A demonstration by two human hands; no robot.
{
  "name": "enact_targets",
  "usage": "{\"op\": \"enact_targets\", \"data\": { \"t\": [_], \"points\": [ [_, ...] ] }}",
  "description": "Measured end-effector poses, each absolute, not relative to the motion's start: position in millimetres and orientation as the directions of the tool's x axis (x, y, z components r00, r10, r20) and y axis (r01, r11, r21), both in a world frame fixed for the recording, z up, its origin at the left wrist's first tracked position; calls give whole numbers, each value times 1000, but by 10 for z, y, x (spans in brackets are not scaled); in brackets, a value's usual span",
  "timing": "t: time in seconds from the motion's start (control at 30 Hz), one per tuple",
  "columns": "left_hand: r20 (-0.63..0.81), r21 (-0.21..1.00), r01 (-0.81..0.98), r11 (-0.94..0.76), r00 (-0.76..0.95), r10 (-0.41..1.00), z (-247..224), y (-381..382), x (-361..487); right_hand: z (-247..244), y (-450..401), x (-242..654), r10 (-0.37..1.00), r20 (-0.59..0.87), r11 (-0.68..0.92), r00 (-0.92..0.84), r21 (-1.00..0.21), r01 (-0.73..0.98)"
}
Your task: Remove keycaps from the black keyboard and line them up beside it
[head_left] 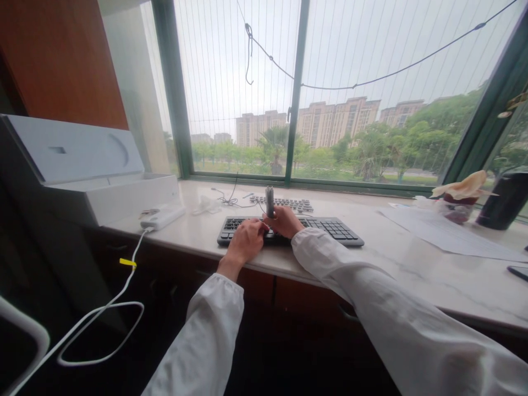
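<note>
A black computer keyboard (336, 230) lies near the front edge of the light counter. My right hand (284, 221) is over its middle, fingers wrapped round a short, upright dark grey tool (269, 201); the tool's lower end is hidden, so its kind cannot be told. My left hand (246, 241) rests on the left half of the keyboard, fingers bent and pressed together close to my right fingertips. Whatever may be between the left fingers is hidden. Behind the keyboard, small grey keycaps (303, 205) lie in rows.
An open white box (124, 198) stands left, beside a white power strip (163, 218) whose cable (124, 289) hangs off the edge. A thin dark cable (231, 201) lies behind. Papers (445, 231), a dark cup (505, 201) and a phone-like object (518, 272) are right.
</note>
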State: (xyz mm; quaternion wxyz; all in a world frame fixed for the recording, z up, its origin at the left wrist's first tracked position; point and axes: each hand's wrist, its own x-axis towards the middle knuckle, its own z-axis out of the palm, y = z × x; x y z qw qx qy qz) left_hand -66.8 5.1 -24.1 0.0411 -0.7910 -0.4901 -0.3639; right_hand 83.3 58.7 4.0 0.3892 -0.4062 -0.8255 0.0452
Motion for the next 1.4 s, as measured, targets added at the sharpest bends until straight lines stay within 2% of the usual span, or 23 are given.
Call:
{"op": "enact_targets", "data": {
  "t": [0.2, 0.53, 0.8, 1.03, 1.23, 1.4],
  "points": [
    [594, 248, 834, -492, 271, 758, -255, 49, -671, -3, 600, 824, 760, 593, 591, -267, -459, 663],
    [567, 319, 811, -491, 252, 784, -248, 85, -687, 15, 549, 841, 737, 586, 639, -337, -443, 629],
    [562, 326, 832, -450, 212, 800, -210, 52, -657, 32, 633, 761, 704, 611, 620, -361, -284, 731],
    [560, 283, 864, -417, 204, 803, -192, 36, -646, 14, 596, 756, 680, 614, 633, -400, -218, 743],
    [543, 314, 874, -371, 155, 825, -202, 63, -646, -9, 576, 711, 689, 605, 555, -400, -85, 828],
    [571, 275, 857, -435, 218, 791, -198, 60, -653, -50, 572, 698, 703, 618, 515, -352, -102, 851]
  ]
}}
